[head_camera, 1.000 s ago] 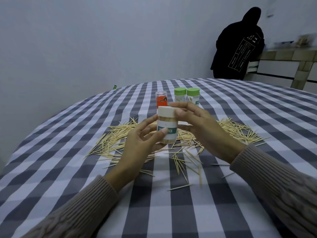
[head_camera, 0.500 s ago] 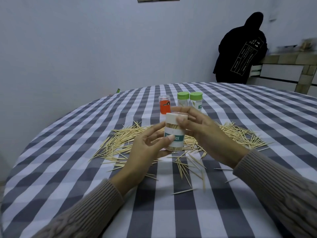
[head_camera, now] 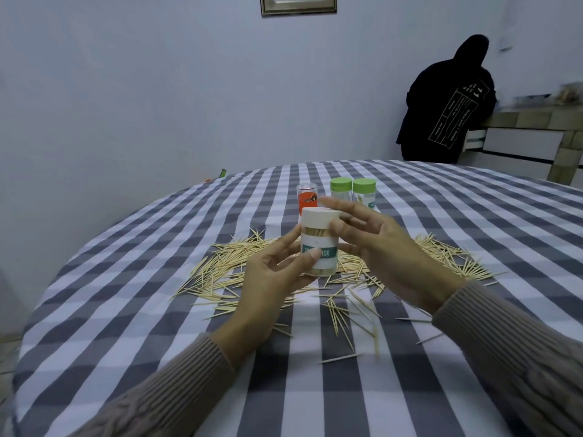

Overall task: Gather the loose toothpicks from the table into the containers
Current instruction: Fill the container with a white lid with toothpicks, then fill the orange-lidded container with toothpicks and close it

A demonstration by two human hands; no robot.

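A clear toothpick container with a white lid (head_camera: 319, 242) is held above the table, upright and full of toothpicks. My left hand (head_camera: 274, 279) grips its lower body with thumb and fingers. My right hand (head_camera: 378, 247) is beside the lid with its fingers spread and straight, thumb tip near the lid's edge. Loose toothpicks (head_camera: 227, 272) lie scattered on the checked tablecloth (head_camera: 126, 310) beneath and around both hands. An orange-labelled container (head_camera: 306, 197) and two green-lidded containers (head_camera: 341, 191) (head_camera: 364, 192) stand behind.
The round table's edge curves at the left and back. A person in a black hooded top (head_camera: 444, 105) stands at a counter (head_camera: 536, 121) at the back right. A picture frame (head_camera: 298, 4) hangs on the wall.
My right hand's fingers have come off the white lid and spread apart. The container stays in my left hand. The view has tilted upward a little.
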